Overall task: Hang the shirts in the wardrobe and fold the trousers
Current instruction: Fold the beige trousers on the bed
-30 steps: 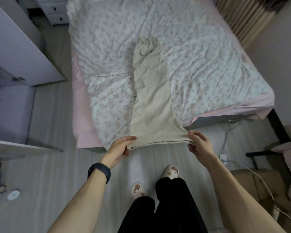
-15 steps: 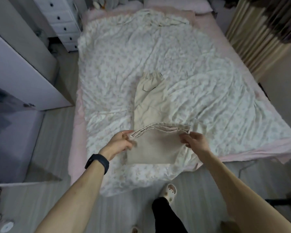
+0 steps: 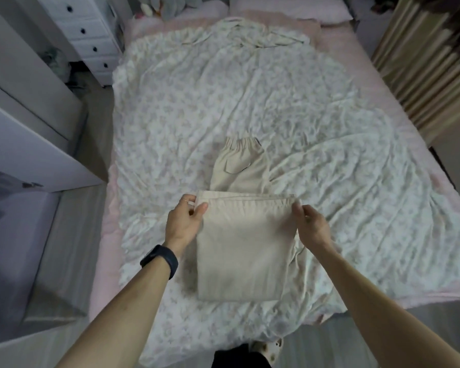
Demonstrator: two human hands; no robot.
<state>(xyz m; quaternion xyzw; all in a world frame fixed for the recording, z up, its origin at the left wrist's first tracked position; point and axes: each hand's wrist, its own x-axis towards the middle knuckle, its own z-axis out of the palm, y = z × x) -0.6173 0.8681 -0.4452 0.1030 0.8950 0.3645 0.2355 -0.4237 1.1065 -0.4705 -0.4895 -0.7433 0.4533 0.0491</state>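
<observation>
Head view, trousers: the beige trousers (image 3: 241, 243) lie on the flowered bedcover (image 3: 343, 168), with the leg ends folded over the legs and the waistband far from me.
My left hand (image 3: 184, 223): it pinches the left corner of the leg ends.
My right hand (image 3: 312, 225): it pinches the right corner.
Far end: a pale garment (image 3: 250, 39) lies near the pillow (image 3: 290, 7).

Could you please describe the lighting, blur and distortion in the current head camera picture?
Head view: dim, flat indoor light; the right hand is slightly blurred at the trousers hem; wide-angle distortion bows the bed edges and the curtains.
</observation>
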